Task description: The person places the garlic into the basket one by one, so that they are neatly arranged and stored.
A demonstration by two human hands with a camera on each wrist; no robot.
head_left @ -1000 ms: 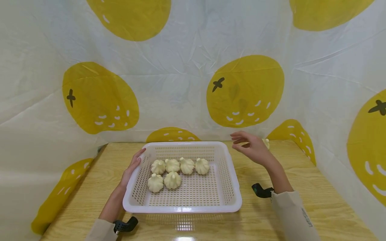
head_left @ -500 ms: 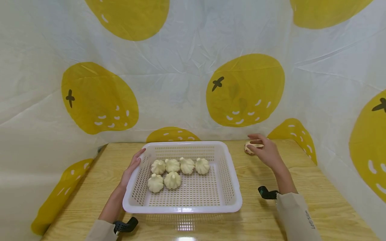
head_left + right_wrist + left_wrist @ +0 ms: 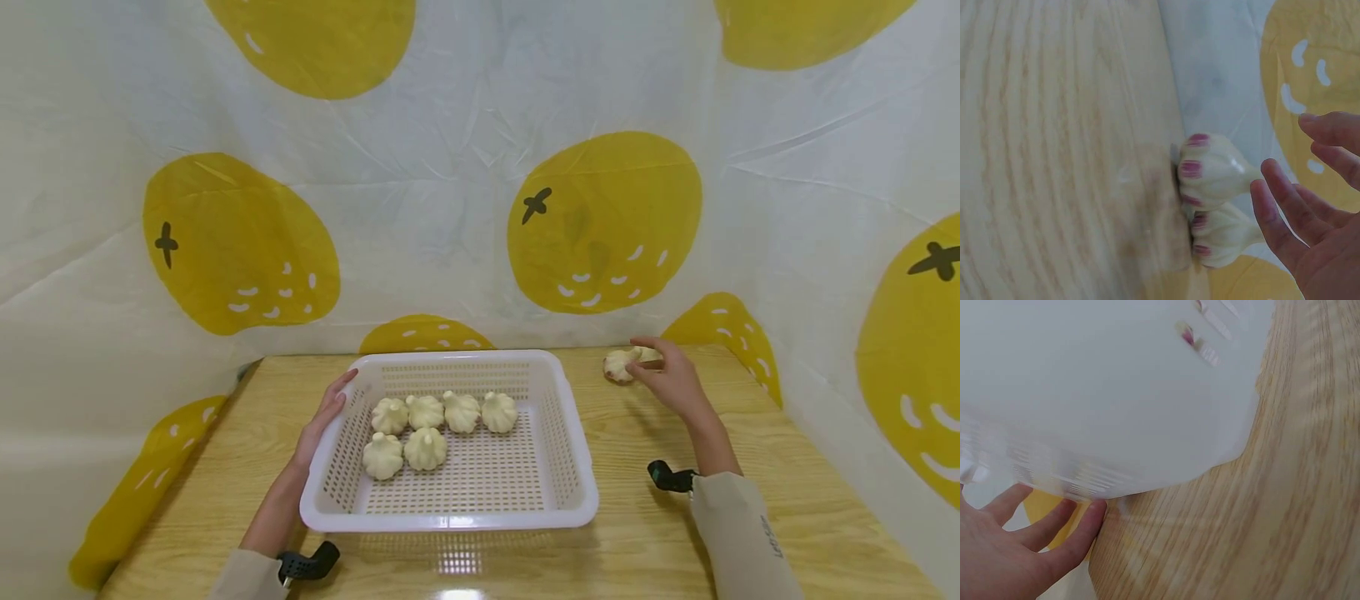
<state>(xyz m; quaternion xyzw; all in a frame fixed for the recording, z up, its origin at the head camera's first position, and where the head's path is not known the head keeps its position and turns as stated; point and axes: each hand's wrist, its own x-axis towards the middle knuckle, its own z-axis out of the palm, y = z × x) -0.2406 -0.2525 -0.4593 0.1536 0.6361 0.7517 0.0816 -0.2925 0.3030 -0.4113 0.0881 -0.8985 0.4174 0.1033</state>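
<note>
My left hand [image 3: 322, 422] rests along the left side of a white plastic basket [image 3: 450, 522]. In the left wrist view its fingers are spread and fairly straight, their tips against the basket's outer wall [image 3: 1116, 412]. Several cream garlic bulbs [image 3: 461, 412] lie inside. At the back right of the table, my right hand [image 3: 671, 381] reaches toward two more bulbs. Its thumb and fingers are parted, right at the stem of the nearer bulb [image 3: 618, 365]. Both bulbs show pink marks in the right wrist view, one bulb [image 3: 1213, 172] partly covering the other [image 3: 1225, 234].
The wooden table [image 3: 637, 533] carries the basket near its middle. A white cloth [image 3: 435, 233] printed with yellow fruit hangs close behind the table's back edge and down both sides. The bulbs on the table lie near that edge.
My right hand has moved right and down from beside the basket's back right corner to the two bulbs, which now show more. The left hand and basket stay in place.
</note>
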